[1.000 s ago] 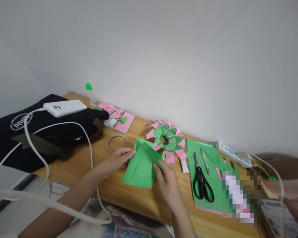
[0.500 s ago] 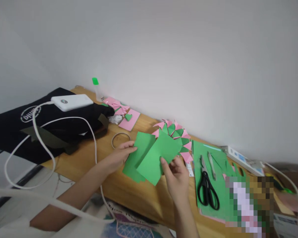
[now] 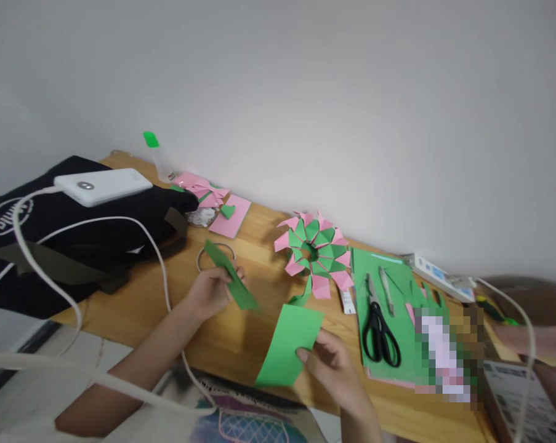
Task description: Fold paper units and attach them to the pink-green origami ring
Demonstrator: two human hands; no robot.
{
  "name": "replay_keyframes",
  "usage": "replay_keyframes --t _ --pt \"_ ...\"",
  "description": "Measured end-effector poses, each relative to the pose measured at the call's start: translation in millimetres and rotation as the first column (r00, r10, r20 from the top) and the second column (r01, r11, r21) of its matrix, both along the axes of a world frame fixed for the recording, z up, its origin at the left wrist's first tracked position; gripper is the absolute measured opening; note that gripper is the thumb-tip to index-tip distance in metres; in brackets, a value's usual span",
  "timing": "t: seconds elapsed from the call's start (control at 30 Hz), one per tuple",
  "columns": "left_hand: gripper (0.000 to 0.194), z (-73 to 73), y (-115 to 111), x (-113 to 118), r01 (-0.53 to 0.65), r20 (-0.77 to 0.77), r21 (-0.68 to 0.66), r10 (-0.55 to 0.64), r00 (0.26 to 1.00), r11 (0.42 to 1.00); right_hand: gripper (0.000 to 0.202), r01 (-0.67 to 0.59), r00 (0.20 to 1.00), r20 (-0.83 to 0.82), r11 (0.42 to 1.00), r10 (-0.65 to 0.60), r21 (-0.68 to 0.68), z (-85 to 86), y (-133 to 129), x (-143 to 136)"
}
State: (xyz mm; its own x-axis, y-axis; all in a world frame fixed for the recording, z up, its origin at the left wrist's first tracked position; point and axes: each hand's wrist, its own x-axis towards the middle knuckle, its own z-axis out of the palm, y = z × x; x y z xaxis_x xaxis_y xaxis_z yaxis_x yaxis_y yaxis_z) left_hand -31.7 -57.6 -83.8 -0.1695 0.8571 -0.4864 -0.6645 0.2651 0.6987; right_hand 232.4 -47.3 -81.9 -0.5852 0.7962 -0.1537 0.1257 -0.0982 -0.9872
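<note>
Over the wooden table, pinches a green piece, now nearly edge-on, in the left hand; leaves bare wood between; pinches a green sheet, no longer overlapping, in the right hand, near the front edge.

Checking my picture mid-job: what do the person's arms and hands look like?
The left hand and right hand are ungloved, with no watch or bracelet showing. The left forearm and right forearm are uncovered where visible. A white cable passes in front of the left forearm.
</note>
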Motion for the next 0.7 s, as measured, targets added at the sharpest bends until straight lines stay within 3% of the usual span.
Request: replay_keyframes --t 0.13,0.23,0.33,0.47,0.7 --pt "0.018 3.3 13 -13 -0.041 -0.218 -0.03 0.034 0.975 0.999 0.025 0.075 0.997 -0.023 0.997 -0.074 0.03 -9.9 3 1" --pt "0.023 9.5 41 -27 -0.098 -0.435 -0.03 0.075 0.897 0.995 0.015 0.062 0.995 -0.075 0.998 -0.059 0.034 -9.1 10 -3" --pt "0.027 15.2 80 -37 -0.137 -0.661 -0.03 0.083 0.745 0.99 0.01 0.026 0.994 -0.105 0.998 -0.021 0.051 -8.5 17 -4" --pt "0.035 16.3 124 -41 -0.085 -0.847 -0.096 -0.036 0.531 0.992 0.028 0.088 0.99 -0.117 0.994 -0.08 0.064 -19.6 20 8" --pt "0.038 7.7 149 -47 -0.024 -0.939 -0.308 -0.299 0.169 0.951 0.025 0.149 0.959 -0.232 0.987 -0.16 -0.066 -22.9 20 17"
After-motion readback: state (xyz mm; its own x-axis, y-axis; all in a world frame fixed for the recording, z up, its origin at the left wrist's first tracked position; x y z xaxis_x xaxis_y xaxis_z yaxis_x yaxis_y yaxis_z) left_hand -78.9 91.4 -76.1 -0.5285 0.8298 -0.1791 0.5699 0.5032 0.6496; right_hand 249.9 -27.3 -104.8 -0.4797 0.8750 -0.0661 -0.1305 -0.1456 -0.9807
